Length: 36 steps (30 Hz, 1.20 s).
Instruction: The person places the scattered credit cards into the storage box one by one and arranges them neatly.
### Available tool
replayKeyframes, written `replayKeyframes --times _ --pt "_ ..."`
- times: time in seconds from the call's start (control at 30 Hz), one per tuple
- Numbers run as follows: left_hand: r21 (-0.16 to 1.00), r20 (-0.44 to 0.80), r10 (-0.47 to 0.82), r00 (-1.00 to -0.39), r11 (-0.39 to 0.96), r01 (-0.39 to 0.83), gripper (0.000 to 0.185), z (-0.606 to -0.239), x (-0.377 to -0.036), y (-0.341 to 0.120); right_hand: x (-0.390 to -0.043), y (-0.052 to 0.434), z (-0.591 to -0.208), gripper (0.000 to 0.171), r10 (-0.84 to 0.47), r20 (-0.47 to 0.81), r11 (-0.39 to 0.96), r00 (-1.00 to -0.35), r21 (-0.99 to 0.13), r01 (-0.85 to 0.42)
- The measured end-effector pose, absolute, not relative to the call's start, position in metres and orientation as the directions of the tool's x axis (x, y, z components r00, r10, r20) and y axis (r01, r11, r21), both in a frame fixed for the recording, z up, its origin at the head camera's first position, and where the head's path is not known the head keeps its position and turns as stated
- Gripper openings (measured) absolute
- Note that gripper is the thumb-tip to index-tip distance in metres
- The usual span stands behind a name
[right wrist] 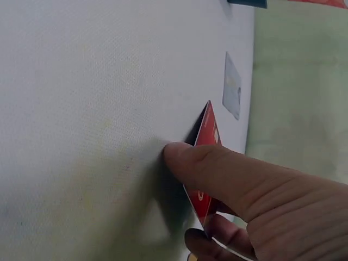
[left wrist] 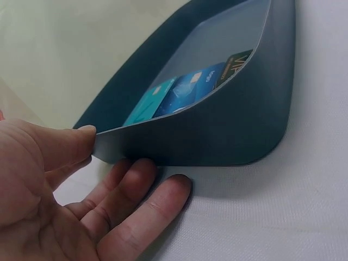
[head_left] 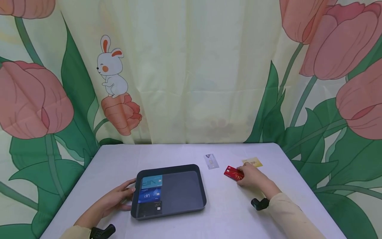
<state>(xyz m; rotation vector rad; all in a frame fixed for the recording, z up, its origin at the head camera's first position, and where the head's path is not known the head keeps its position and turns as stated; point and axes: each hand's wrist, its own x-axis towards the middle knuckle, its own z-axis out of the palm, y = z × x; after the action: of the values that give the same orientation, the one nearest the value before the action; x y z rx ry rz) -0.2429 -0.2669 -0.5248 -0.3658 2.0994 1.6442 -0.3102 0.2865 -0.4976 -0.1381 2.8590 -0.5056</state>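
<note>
Right grip [right wrist: 266, 193] on red card [head_left: 233, 173]

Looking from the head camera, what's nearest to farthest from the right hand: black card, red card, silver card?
1. Red card: held in the right hand.
2. Silver card: on the table, to the hand's left.
3. Black card: farther left, in the tray.

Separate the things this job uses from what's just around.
Job:
red card, held by the right hand
dark tray, touched by the left hand
teal card, blue card, black card, in the tray
silver card, gold card, likely included

Just around:
tulip-print curtain
white tablecloth
left wrist camera, right wrist camera
</note>
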Motion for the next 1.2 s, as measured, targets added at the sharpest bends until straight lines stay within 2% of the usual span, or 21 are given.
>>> replayKeyframes --times 0.43,1.0,1.2 --pt "0.841 -0.500 0.058 -0.864 0.270 -0.469 0.061 -0.524 -0.243 -0.267 -0.309 0.286 -0.506 0.070 -0.166 -0.107 0.910 -0.980 -0.400 -0.110" --pt "0.842 -0.496 0.055 -0.867 0.275 -0.464 0.061 -0.525 -0.244 -0.265 -0.296 0.255 -0.485 0.059 -0.211 -0.057 0.849 -0.976 -0.505 -0.154" --pt "0.840 -0.501 0.048 -0.864 0.266 -0.472 0.061 -0.527 -0.244 -0.265 -0.291 0.237 -0.472 0.055 -0.268 -0.022 0.817 -0.963 -0.535 -0.215"
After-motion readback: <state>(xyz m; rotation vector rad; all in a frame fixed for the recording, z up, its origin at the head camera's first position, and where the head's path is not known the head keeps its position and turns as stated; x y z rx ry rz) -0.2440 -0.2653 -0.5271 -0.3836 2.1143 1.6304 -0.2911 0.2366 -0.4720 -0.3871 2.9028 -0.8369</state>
